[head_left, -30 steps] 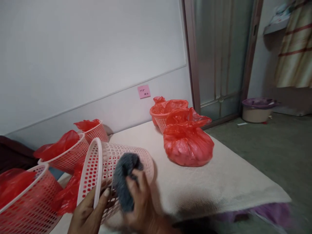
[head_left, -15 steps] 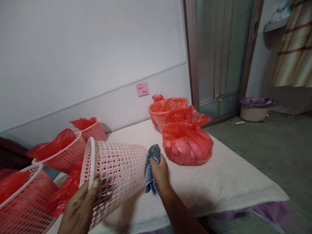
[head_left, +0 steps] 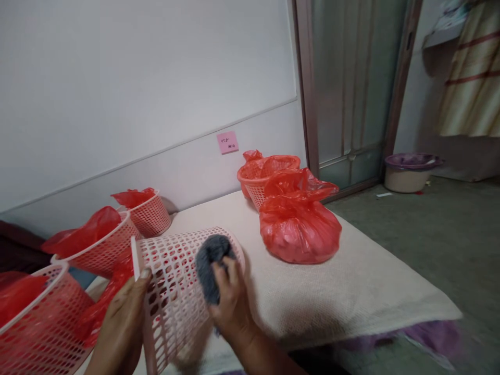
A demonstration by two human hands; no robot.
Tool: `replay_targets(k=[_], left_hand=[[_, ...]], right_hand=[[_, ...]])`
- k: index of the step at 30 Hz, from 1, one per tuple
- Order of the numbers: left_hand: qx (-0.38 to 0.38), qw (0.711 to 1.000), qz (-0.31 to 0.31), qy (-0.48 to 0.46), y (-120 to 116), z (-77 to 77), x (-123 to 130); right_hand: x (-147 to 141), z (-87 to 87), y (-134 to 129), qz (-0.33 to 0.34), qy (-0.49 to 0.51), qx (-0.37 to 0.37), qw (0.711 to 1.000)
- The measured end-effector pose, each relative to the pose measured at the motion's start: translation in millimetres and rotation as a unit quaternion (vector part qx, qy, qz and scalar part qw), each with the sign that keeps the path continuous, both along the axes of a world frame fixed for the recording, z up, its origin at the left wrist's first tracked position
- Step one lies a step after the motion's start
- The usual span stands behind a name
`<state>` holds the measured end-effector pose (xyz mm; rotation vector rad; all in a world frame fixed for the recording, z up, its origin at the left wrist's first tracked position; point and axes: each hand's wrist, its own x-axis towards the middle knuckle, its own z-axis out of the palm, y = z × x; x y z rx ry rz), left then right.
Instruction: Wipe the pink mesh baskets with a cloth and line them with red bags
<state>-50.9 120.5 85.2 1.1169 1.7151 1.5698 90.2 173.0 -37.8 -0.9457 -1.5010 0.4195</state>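
I have the left hand [head_left: 121, 317] closed on the rim end of 1 pink mesh basket [head_left: 183, 281], thumb outside, other fingers hidden. The basket lies on its side above the white covering [head_left: 371, 291]; contact I cannot tell. I have the right hand [head_left: 232, 299] curled tightly around 1 grey-blue cloth [head_left: 209, 265], against the basket's wall near its base. At left, 3 other baskets [head_left: 70, 317] hold red plastic; at right sits 1 bulging red bag [head_left: 300, 237].

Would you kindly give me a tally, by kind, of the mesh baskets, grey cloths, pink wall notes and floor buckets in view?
Mesh baskets: 5
Grey cloth: 1
Pink wall note: 1
Floor bucket: 1
Total: 8
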Motion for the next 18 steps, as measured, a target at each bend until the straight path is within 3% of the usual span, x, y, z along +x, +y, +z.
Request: replay_targets(k=[3, 7, 10, 12, 15, 18], left_hand=[[-0.034, 0.999, 0.006, -0.005, -2.4, 5.0, 11.0], [-0.028, 0.999, -0.012, -0.018, -3.8, 11.4, 14.0], [-0.033, 0.993, -0.021, -0.114, -1.1, 16.2, 19.4], [-0.04, 0.981, -0.01, -0.19, 2.5, 19.3, 26.1], [-0.014, 0.965, -0.024, -0.261, 10.6, 22.7, 37.1], [0.037, 0.957, -0.053, -0.283, 20.4, 24.1, 46.4]], right_hand=[[14.7, -10.8, 35.8, -0.093, 0.118, -0.173, 0.973], [17.2, -16.4, 45.3, -0.111, 0.153, -0.21, 0.959], [2.5, -4.7, 14.4, -0.061, 0.147, -0.16, 0.974], [-9.1, 7.8, -14.5, 0.032, 0.129, -0.09, 0.987], [-20.5, 24.8, -50.6, 0.142, 0.112, -0.03, 0.983], [-24.6, 34.0, -66.9, 0.137, 0.107, -0.046, 0.984]])
